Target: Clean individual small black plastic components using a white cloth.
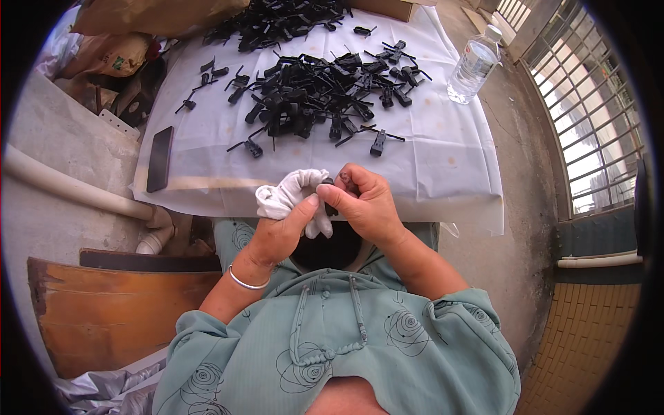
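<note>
Both hands meet just over the near edge of the table. My left hand (287,232), with a silver bangle at the wrist, is closed on a bunched white cloth (280,197) that hides most of its fingers. Close against it, the fingers of my right hand (370,207) pinch a small black plastic part (333,206), mostly covered by fingers and cloth. Beyond the hands lies a heap of similar black parts (304,104) with thin arms. One loose black part (378,143) rests nearest my right hand.
A white sheet (449,159) covers the table. A dark phone (160,159) lies at its left edge, and a clear water bottle (474,66) stands at the far right. More black parts (277,21) are piled at the back. A brown board (117,311) leans at the lower left.
</note>
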`<state>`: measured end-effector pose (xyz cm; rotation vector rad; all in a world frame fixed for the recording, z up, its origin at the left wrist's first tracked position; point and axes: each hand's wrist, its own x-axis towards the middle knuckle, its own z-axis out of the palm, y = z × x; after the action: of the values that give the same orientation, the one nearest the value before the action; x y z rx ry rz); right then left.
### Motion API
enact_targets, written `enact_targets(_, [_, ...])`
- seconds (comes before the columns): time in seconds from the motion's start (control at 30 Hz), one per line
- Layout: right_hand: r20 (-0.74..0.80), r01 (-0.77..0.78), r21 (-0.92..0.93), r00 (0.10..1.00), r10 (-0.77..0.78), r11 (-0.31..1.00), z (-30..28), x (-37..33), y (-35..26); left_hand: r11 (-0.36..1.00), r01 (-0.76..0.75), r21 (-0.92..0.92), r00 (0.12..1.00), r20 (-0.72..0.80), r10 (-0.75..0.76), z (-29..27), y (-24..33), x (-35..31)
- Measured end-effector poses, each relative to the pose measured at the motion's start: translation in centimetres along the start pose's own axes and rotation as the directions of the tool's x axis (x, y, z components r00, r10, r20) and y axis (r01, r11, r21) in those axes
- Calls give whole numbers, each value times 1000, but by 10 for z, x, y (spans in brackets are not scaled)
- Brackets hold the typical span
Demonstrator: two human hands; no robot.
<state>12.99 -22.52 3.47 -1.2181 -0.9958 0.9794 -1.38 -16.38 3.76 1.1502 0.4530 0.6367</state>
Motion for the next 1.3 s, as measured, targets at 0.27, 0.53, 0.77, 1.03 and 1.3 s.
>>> enact_targets(0.27, [72, 178, -127, 983, -170, 976, -11, 1, 6, 944, 5, 331, 994, -109, 33, 5, 2, -2])
enact_targets(0.53, [117, 142, -357, 987, -107, 923, -1, -4, 18, 472, -333, 816, 871, 74, 487, 4, -14, 3])
enact_targets(0.77, [113, 152, -159, 984, -135, 975, -11, 1, 23, 789, -263, 556, 940, -35, 339, 0, -12, 6])
enact_targets(1.03, [244, 341, -438, 936, -255, 832, -32, 2, 16, 968, -2, 252, 998, -53, 16, -6, -3, 8])
enact_targets(1.3, [210, 139, -178, 973, -100, 974, -18, -1, 7, 974, 130, 184, 975, 156, -160, -1, 10, 1])
